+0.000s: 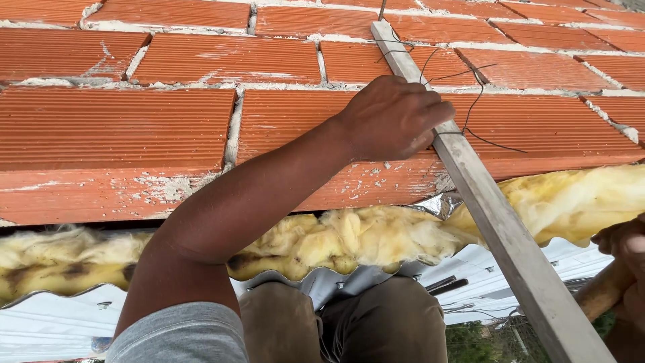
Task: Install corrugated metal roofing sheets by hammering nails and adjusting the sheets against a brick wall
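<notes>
My left hand point(396, 117) reaches up against a red brick wall point(134, 128), its fingers closed on a thin dark wire point(474, 101). The wire loops around a long grey slat point(500, 225) that leans diagonally across the bricks. Loose wire ends stick out to the right of the slat. My right hand point(628, 249) shows only partly at the right edge. It is closed around a wooden handle point(601, 290) whose far end is out of view.
Yellow insulation wool point(363, 235) bulges from a gap under the bricks, with silver foil behind it. A white corrugated sheet point(54, 316) lies below. My brown trousers point(349, 323) fill the bottom middle, and greenery shows far below at the lower right.
</notes>
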